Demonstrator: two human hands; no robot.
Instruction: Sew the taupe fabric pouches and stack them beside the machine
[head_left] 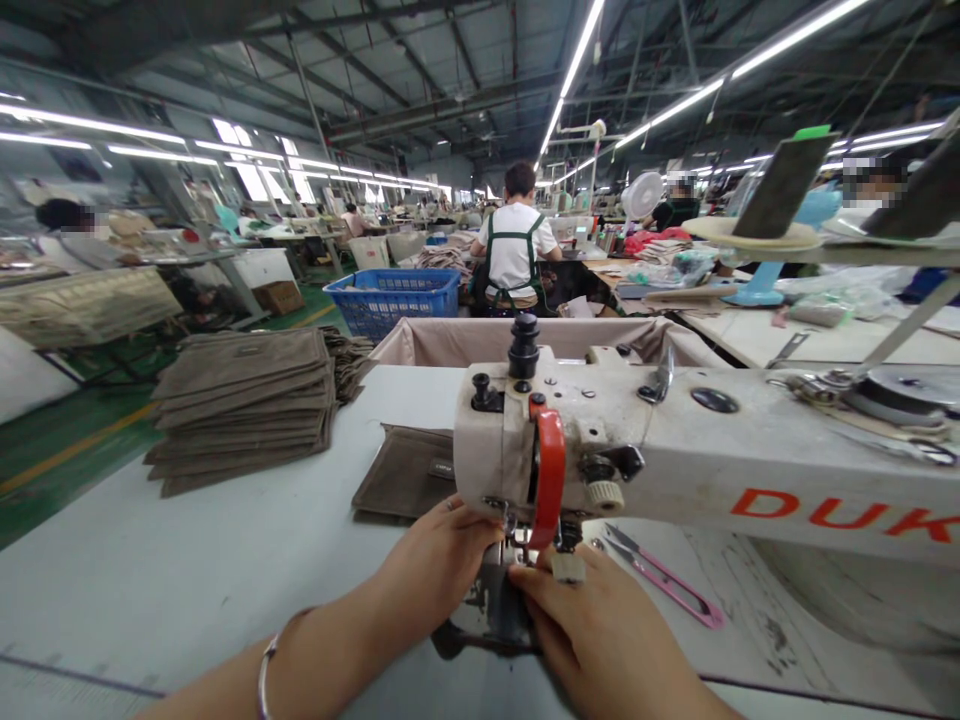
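Note:
At a white sewing machine (495,440), my left hand (439,555) has its fingers bent together beside the needle area, left of the presser foot. My right hand (592,615) is on the other side, thumb and fingers closed close to the needle. What the fingertips pinch is small and partly hidden by the hands and machine head. Between and below my hands shows a dark flat piece (504,605), which I cannot name surely. Behind my left hand, a brown fabric piece (401,475) with a small label lies flat, partly behind the machine head.
A stack of brown fabric pieces (240,405) stands on the white table (300,570) at left. Pink-handled thread snips (679,590) lie right of my right hand. Beyond the table are a fabric-lined bin (457,342), a blue basket (397,298) and a seated co-worker (517,250).

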